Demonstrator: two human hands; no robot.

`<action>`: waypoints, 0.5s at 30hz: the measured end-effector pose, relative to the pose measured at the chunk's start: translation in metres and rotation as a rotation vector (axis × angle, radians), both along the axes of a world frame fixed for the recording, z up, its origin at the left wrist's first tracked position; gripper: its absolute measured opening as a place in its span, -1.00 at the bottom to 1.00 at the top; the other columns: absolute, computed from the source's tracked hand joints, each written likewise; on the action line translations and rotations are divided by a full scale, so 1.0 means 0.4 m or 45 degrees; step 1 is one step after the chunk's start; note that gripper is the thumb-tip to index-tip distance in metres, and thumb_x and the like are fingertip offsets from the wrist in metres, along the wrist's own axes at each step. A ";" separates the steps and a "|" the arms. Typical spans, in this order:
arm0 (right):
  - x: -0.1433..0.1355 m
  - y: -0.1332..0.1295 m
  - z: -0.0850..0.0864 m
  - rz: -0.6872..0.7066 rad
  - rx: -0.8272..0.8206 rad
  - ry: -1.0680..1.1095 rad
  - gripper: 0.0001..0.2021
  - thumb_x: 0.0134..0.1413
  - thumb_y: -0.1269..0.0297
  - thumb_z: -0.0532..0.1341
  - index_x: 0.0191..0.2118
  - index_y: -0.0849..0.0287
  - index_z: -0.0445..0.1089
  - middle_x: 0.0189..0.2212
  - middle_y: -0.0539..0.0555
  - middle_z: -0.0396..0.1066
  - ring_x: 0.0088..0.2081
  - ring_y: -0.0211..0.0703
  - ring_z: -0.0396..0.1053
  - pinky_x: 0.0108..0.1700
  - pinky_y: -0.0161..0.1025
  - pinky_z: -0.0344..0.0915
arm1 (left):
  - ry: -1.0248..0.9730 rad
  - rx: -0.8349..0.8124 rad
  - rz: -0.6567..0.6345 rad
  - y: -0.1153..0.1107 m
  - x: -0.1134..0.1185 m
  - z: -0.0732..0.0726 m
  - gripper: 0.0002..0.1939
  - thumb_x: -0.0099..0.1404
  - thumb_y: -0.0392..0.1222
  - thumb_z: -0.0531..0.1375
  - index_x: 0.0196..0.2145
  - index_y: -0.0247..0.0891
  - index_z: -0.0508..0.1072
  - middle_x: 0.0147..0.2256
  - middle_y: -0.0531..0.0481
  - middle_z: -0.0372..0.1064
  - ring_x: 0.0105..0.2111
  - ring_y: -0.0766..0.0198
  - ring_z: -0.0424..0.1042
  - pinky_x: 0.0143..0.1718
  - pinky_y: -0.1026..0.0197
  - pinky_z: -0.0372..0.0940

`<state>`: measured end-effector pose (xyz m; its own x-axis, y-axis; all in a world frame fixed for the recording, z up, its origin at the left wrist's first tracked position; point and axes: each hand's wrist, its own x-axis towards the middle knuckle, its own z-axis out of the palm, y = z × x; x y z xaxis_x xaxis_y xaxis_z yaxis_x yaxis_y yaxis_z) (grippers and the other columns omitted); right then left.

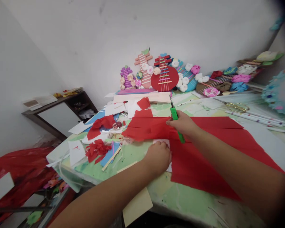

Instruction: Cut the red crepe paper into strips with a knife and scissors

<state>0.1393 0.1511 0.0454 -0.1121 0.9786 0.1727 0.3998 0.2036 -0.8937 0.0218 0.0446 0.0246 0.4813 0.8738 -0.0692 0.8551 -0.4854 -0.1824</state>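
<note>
A green utility knife is gripped in my right hand, its narrow dark tip pointing up and away from me. That hand is over a large sheet of red crepe paper spread across the table. A creased red strip of the paper stretches left from beside the knife. My left hand is curled into a fist at the left edge of the red sheet, on a white piece of paper. Its fingertips are hidden, so what they hold cannot be made out.
Red scraps, sticks and blue card lie at the left of the table. Gold-handled scissors and white sticks lie at the right. Several paper lutes, one red, lean along the wall. A low cabinet stands left.
</note>
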 end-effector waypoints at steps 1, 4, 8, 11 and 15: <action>0.001 0.002 0.002 -0.021 0.002 -0.003 -0.80 -0.30 0.28 0.23 -0.48 0.13 0.18 -0.61 -0.09 0.23 -0.55 -0.27 0.20 -0.54 -0.33 0.10 | 0.001 0.002 0.000 -0.002 0.000 -0.001 -0.80 0.30 -0.15 0.11 -0.20 -0.33 0.36 -0.21 -0.05 0.33 -0.23 0.21 0.37 -0.23 0.07 0.30; 0.004 0.009 0.006 -0.075 0.006 -0.007 -0.80 -0.31 0.30 0.23 -0.50 0.13 0.16 -0.62 -0.09 0.21 -0.54 -0.26 0.20 -0.53 -0.32 0.11 | -0.008 0.022 0.020 -0.007 0.000 -0.009 -0.81 0.31 -0.15 0.10 -0.21 -0.33 0.36 -0.22 -0.04 0.33 -0.25 0.22 0.37 -0.25 0.08 0.30; 0.002 0.019 0.004 -0.104 -0.001 -0.014 -0.79 -0.33 0.31 0.23 -0.50 0.13 0.16 -0.62 -0.09 0.21 -0.56 -0.26 0.19 -0.52 -0.30 0.11 | -0.044 0.067 0.042 -0.010 0.000 -0.024 -0.80 0.32 -0.15 0.08 -0.20 -0.32 0.35 -0.24 -0.04 0.32 -0.25 0.22 0.35 -0.25 0.08 0.29; -0.003 0.024 0.003 -0.112 -0.006 -0.007 -0.80 -0.32 0.32 0.23 -0.51 0.13 0.16 -0.63 -0.09 0.21 -0.57 -0.26 0.19 -0.53 -0.29 0.11 | -0.081 0.099 0.042 -0.014 -0.003 -0.028 -0.75 0.32 -0.17 0.06 -0.08 -0.30 0.28 -0.25 -0.04 0.30 -0.25 0.18 0.33 -0.26 0.08 0.26; -0.003 0.035 0.014 -0.125 0.016 0.018 -0.81 -0.27 0.29 0.22 -0.48 0.13 0.17 -0.60 -0.06 0.23 -0.54 -0.24 0.21 -0.51 -0.28 0.13 | -0.118 0.108 0.017 -0.017 -0.006 -0.027 -0.74 0.27 -0.20 0.04 -0.08 -0.29 0.29 -0.30 -0.08 0.29 -0.27 0.12 0.28 -0.30 0.11 0.24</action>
